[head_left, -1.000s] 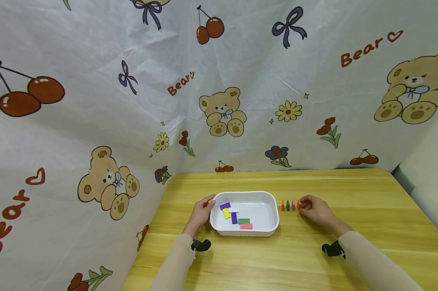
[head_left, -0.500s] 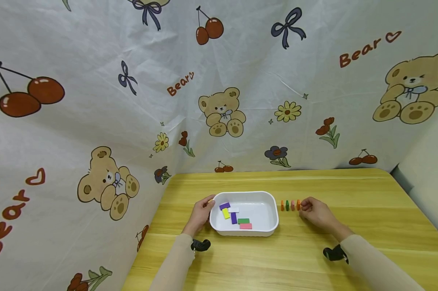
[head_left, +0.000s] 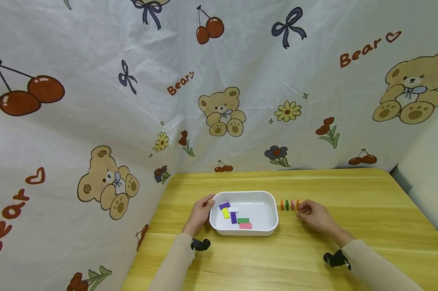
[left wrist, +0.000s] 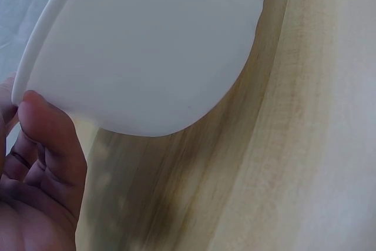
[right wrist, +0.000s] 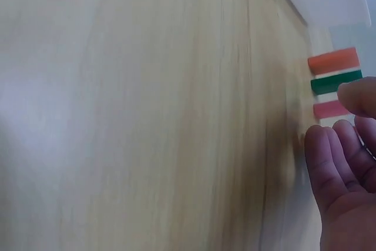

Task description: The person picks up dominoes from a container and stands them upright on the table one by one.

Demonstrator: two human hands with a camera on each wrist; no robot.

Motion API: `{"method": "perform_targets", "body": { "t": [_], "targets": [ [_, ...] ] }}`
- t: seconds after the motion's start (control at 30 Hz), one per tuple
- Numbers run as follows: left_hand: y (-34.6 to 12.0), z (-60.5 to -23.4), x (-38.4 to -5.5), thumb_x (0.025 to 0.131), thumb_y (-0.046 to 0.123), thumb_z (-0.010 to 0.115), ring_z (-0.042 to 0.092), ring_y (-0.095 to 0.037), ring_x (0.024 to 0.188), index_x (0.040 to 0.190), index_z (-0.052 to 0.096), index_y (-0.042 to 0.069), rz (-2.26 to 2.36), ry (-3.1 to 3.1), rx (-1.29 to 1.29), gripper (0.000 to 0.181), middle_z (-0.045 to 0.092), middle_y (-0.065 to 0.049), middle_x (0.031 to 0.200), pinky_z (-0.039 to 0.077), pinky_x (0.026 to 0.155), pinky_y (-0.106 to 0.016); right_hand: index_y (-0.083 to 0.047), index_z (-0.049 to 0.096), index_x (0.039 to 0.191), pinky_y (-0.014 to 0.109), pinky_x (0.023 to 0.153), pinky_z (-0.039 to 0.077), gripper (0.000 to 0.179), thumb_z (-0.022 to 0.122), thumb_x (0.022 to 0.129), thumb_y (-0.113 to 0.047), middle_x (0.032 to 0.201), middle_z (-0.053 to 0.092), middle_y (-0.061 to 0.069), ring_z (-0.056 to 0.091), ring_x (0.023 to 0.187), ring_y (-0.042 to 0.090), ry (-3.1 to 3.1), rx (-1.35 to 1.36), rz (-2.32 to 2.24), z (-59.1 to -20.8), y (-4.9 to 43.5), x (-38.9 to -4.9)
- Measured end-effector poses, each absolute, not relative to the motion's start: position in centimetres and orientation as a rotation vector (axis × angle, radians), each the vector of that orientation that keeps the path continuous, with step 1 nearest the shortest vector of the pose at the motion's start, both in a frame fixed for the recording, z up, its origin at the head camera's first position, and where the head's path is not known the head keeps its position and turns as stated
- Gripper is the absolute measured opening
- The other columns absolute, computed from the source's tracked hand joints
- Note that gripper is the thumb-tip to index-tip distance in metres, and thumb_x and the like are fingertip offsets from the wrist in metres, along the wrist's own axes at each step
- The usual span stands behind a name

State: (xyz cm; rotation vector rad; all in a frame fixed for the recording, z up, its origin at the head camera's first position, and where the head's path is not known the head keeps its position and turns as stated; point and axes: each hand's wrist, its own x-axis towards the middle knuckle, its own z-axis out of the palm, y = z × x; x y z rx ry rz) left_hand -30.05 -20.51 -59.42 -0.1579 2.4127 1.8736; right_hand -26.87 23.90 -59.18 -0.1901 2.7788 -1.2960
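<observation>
The left hand grips the left end of a white tray, its thumb at the rim in the left wrist view. Inside lie several small coloured domino blocks, among them a yellow one, a green one and a pink one. Right of the tray, an orange block, a green block and a pink block stand upright in a row. At its right end, the right hand's fingertips partly cover another orange block; whether they pinch it is hidden.
The wooden table extends in front of the tray. Behind and to the left hangs a white cloth printed with bears, cherries and flowers. A black wrist device sits at the right cuff, another at the left.
The right hand has shifted slightly down and left beside the last orange block, covering its lower part. The left hand and tray stay nearly where they were.
</observation>
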Motion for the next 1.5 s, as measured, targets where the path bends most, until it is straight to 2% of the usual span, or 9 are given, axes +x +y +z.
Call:
{"method": "perform_targets", "body": {
  "t": [0.37,0.8,1.3,1.5],
  "targets": [
    [-20.5,-59.4,-29.9,0.106,0.028,0.059,0.052,-0.016,0.075,0.146,0.06,0.015,1.875,2.417,-0.129,0.042,0.054,-0.006,0.096,0.045,0.053,-0.021,0.003,0.065,0.11,0.022,0.072,0.053,0.024,0.075,0.094,-0.013,0.1,0.068,0.01,0.062,0.09,0.018,2.726,-0.235,-1.38,-58.1,21.6,-26.1],
    [-20.1,-59.0,-29.8,0.107,0.028,0.059,0.048,-0.014,0.073,0.146,0.06,0.014,1.865,2.438,-0.125,0.042,0.051,-0.005,0.094,0.042,0.052,-0.021,-0.001,0.067,0.106,0.022,0.071,0.054,0.022,0.077,0.093,-0.015,0.097,0.069,0.007,0.062,0.088,0.017,2.69,-0.317,-1.472,-56.7,19.7,-25.8],
    [-20.4,-59.1,-29.8,0.107,0.027,0.058,0.046,-0.011,0.063,0.147,0.059,0.015,1.848,2.439,-0.123,0.042,0.051,-0.004,0.093,0.04,0.049,-0.021,-0.004,0.068,0.103,0.022,0.071,0.054,0.019,0.078,0.093,-0.015,0.094,0.069,0.006,0.063,0.085,0.016,2.659,-0.354,-1.561,-55.5,17.3,-26.0],
    [-20.3,-59.1,-29.7,0.107,0.028,0.059,0.048,-0.012,0.069,0.146,0.061,0.017,1.844,2.443,-0.145,0.04,0.052,-0.004,0.094,0.041,0.052,-0.021,-0.001,0.069,0.105,0.021,0.071,0.055,0.021,0.079,0.091,-0.013,0.093,0.069,0.006,0.063,0.084,0.016,2.637,-0.386,-1.605,-55.0,16.2,-26.2]
  ]
}}
